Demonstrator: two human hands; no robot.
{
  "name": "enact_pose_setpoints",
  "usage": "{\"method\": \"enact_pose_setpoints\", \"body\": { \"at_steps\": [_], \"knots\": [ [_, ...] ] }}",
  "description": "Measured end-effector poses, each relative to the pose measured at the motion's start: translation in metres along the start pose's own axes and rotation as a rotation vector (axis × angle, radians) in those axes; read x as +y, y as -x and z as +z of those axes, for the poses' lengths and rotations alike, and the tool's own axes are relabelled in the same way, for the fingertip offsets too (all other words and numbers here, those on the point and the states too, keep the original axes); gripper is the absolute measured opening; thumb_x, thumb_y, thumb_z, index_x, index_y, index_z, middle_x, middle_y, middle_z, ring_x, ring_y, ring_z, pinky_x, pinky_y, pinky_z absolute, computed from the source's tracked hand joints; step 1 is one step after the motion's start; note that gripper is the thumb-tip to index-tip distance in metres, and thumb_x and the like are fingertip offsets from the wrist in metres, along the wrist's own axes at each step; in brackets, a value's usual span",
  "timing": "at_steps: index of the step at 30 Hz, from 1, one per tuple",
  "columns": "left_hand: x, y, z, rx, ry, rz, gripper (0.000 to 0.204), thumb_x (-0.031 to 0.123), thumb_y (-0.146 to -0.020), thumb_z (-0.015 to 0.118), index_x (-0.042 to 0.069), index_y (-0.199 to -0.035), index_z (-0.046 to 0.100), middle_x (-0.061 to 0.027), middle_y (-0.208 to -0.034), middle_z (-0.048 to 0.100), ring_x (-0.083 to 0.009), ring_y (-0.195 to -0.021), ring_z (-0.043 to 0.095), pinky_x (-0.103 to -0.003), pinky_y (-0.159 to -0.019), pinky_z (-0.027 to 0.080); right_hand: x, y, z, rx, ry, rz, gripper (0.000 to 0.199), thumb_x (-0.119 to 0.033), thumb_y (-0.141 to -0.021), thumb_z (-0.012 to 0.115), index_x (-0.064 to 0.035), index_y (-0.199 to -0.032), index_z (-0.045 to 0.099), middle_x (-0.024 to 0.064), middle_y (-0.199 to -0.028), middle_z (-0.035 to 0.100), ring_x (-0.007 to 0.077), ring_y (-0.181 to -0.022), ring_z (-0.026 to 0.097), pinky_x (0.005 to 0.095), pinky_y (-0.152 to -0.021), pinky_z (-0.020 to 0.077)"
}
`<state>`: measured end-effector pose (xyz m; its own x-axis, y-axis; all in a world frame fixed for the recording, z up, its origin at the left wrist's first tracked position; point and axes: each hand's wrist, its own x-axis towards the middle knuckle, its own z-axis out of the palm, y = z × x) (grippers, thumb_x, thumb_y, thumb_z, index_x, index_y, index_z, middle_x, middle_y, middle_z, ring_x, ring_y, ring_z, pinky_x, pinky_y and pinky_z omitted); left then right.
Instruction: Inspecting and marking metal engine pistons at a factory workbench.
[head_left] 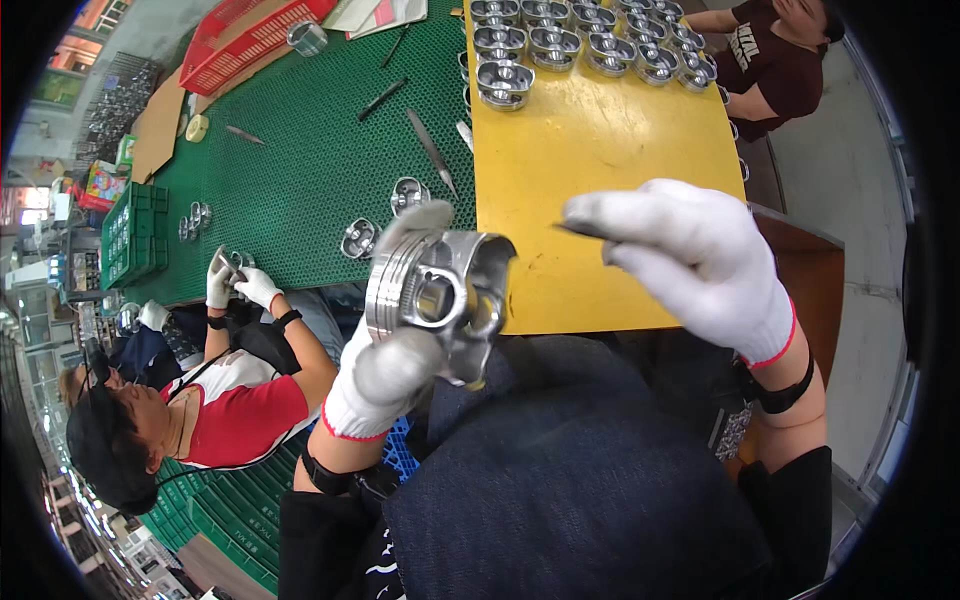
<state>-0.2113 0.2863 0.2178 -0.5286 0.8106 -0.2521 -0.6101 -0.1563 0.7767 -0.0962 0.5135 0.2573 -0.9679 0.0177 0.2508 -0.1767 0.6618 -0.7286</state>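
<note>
My left hand (pixel 398 368), in a white knit glove, grips a silvery metal piston (pixel 398 290) between thumb and fingers. The piston is held on its side, its ring grooves toward the left and its open skirt toward the right. To the right, over the yellow board (pixel 560 150), my gloved right hand (pixel 700 265) is closed in a pinch, apart from the piston. A thin dark tool (pixel 576 230) sticks out at its fingertips; the rest is hidden by the hand. Two more pistons, one upright piston (pixel 408 195) and one tilted piston (pixel 359 239), rest just beyond my left hand.
Several pistons (pixel 505 85) stand in rows at the board's far end. On the green mat (pixel 310 130) lie a pointed blade-like tool (pixel 432 150), a black marker-like stick (pixel 382 100) and a red crate (pixel 245 45). Co-workers sit at left and far right; a green crate (pixel 135 235) stands at left.
</note>
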Motion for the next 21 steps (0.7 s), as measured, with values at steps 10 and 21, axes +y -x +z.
{"method": "enact_pose_setpoints", "body": {
  "at_steps": [10, 21],
  "knots": [
    [0.003, -0.006, -0.004, -0.088, -0.917, 0.495, 0.131, 0.057, -0.042, 0.087, 0.001, -0.139, 0.02, -0.0174, -0.127, 0.038, -0.0273, -0.115, 0.047, -0.04, -0.096, 0.044, -0.014, -0.018, 0.022, -0.107, 0.696, -0.272, 0.015, -0.014, -0.071, 0.058, -0.0129, -0.086, 0.06, 0.0017, -0.068, 0.052, 0.0192, -0.055, 0.056, 0.0308, -0.047, 0.044],
    [0.013, -0.007, -0.01, -0.087, -1.385, 0.96, 0.115, 0.059, -0.052, 0.081, 0.008, -0.138, 0.024, -0.0209, -0.125, 0.042, -0.0308, -0.113, 0.05, -0.041, -0.091, 0.048, -0.006, -0.016, 0.057, -0.308, -0.23, 0.185, 0.025, -0.012, -0.085, 0.054, -0.005, -0.107, 0.063, 0.0146, -0.09, 0.066, 0.0285, -0.079, 0.067, 0.0341, -0.072, 0.0539]
  ]
}}
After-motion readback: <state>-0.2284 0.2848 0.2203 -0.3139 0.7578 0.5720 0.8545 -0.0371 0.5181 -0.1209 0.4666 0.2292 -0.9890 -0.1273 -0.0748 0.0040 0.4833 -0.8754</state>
